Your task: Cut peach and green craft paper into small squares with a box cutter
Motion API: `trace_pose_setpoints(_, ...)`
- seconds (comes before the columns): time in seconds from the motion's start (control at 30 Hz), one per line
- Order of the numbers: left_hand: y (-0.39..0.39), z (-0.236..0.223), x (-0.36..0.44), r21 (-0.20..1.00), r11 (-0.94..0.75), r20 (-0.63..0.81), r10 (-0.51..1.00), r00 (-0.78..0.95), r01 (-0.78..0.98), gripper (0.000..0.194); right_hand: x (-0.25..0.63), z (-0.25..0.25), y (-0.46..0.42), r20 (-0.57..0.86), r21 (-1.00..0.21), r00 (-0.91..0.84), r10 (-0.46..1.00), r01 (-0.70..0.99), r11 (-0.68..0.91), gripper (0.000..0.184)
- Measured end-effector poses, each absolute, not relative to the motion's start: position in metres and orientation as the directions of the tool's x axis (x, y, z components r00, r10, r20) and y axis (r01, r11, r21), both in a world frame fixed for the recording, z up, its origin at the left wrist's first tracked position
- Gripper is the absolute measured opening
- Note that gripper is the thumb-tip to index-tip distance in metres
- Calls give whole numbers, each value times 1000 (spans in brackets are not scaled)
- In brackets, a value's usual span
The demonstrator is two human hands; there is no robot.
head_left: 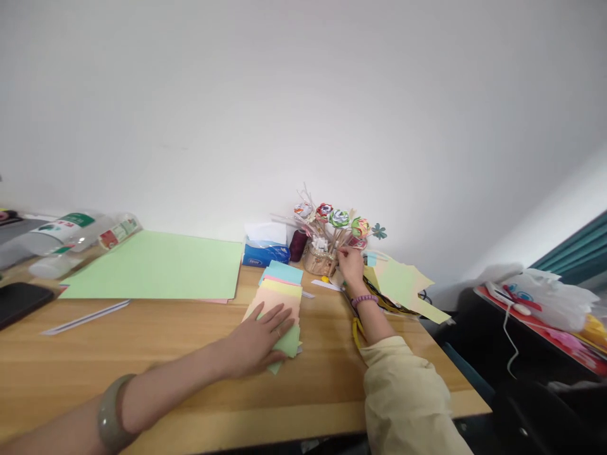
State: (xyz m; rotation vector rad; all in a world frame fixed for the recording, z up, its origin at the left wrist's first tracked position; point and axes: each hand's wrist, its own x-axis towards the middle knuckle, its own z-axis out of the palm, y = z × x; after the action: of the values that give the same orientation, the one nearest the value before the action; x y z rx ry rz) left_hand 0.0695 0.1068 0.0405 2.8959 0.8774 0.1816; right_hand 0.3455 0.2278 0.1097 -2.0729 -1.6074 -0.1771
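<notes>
My left hand (260, 338) lies flat with fingers spread on a fanned stack of coloured paper pieces (279, 288), in blue, pink, yellow, peach and green. At the back of the table, my right hand (351, 268) is at the right side of a clear container (318, 260), its fingers curled together. What they pinch, if anything, is hidden. Inside the container stand sticks and small white rolls. Folded paper flowers (339, 218) on stems rise above it. Behind and right of my right hand lie light green and yellow paper scraps (398, 281).
Large green sheets (165, 268) lie at the back left, beside plastic bottles (71, 237) on their sides. A white strip (85, 317) and a dark phone (21, 303) are at the left. A blue tissue pack (265, 253) stands near dark thread (298, 245). The table (303, 392) ends at the right.
</notes>
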Motion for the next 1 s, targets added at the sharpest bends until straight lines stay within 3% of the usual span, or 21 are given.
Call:
trace_pose_setpoints(0.27,110,33,67,168,-846,172,531,830,507,59,335,103,185,418,-170,49,907,985,25,32)
trace_pose_setpoints(0.43,107,36,66,130,-837,149,547,824,532,53,318,78,161,312,-104,-169,935,972,210,31)
trace_pose_setpoints(0.67,103,38,66,96,-820,179,572,801,564,53,322,53,161,244,-23,-158,957,986,168,33)
trace_pose_setpoints(0.83,97,38,66,84,-743,283,656,699,663,52,318,42,159,295,44,-162,942,987,155,34)
trace_pose_setpoints(1.0,100,31,66,121,-712,278,693,665,691,51,317,38,163,339,66,-190,921,982,179,35)
